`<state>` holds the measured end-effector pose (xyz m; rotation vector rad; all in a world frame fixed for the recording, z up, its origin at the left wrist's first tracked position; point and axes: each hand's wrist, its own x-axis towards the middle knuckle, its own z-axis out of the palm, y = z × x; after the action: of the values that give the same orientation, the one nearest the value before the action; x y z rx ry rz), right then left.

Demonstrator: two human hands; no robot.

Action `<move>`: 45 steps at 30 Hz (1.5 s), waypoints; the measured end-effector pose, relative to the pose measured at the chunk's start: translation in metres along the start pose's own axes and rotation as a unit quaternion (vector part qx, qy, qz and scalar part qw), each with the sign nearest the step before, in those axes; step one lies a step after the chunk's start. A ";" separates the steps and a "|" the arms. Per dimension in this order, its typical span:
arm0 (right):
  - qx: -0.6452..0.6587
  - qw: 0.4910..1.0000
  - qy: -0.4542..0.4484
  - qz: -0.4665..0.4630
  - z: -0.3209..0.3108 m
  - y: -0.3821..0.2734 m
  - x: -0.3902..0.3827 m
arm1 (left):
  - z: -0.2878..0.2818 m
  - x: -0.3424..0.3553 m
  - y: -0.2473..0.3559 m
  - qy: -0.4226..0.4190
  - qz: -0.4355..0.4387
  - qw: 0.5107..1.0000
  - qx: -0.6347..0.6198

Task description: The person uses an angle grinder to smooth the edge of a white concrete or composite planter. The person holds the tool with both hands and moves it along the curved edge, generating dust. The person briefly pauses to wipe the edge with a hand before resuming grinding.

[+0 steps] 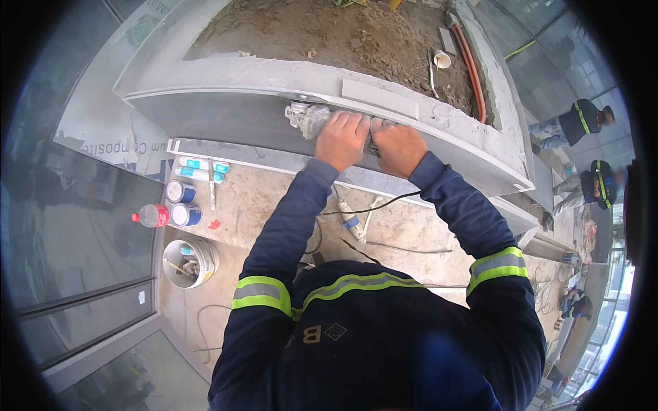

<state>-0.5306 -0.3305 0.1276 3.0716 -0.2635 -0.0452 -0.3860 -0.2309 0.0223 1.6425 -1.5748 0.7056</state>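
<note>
Both my hands are closed around a dusty grey power tool, which looks like an angle grinder (303,118). My left hand (342,140) grips its body just behind the metal head. Close beside it, my right hand (397,147) wraps the rear part, mostly covering it. The tool's head lies against the upper edge of a long grey panel (226,113) on the planter's near side. A dark cable (384,204) runs below my hands. Between my forearms, a blue and white cable connector (352,222) lies on the floor.
The planter holds soil (308,34), orange pipes (471,72) and a white cup (442,59). At left are sealant tubes (199,175), cans (185,214), a red-capped bottle (152,216) and a white bucket (208,264). Several people, including a co-worker (579,123), are at right.
</note>
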 end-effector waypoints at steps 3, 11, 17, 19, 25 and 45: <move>0.012 1.000 0.019 -0.013 0.004 -0.006 0.020 | -0.006 -0.001 -0.016 -0.006 -0.003 1.000 0.011; 0.006 0.999 0.027 -0.016 0.017 -0.010 0.049 | -0.010 -0.002 -0.040 -0.008 -0.024 1.000 0.011; -0.002 1.000 0.006 -0.003 -0.003 0.000 0.006 | -0.003 0.007 -0.002 0.001 0.008 1.000 -0.011; -0.006 1.000 0.004 -0.004 -0.008 0.003 -0.001 | 0.000 0.008 0.002 -0.004 -0.002 1.000 0.000; 0.007 0.999 0.035 -0.022 0.003 -0.005 0.021 | -0.009 0.001 -0.016 -0.022 -0.018 1.000 0.005; 0.001 1.000 0.001 0.002 -0.003 0.001 0.003 | -0.007 0.010 0.005 0.002 -0.009 1.000 -0.018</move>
<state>-0.5277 -0.3322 0.1304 3.0733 -0.2690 -0.0414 -0.3891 -0.2310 0.0344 1.6257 -1.5597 0.6674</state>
